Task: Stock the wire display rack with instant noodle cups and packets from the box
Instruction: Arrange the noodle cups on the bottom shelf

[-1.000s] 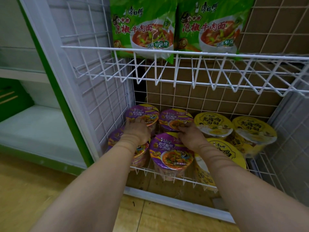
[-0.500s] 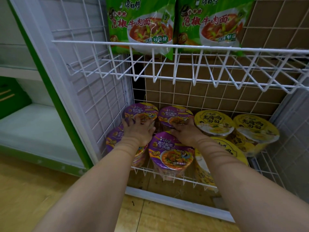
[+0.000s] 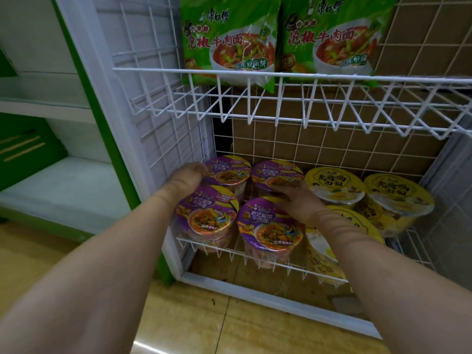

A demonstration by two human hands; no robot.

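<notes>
Overhead, green packets (image 3: 229,42) perhaps crowd both hands (image 3: 189,177).

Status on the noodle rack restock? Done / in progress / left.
Done: bottom shelf holds four purple cups and three yellow cups; two green packets stand on the upper shelf. In hand: left hand and right hand are each on a back-row purple cup. Left: upper shelf's left part is unfilled; box not in view.

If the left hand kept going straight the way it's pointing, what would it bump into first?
Probably the back-left purple cup: the left hand already rests against its left side, fingers pointing back and right. Behind that cup stands the rack's wire back panel. Depth is hard to judge.
</notes>
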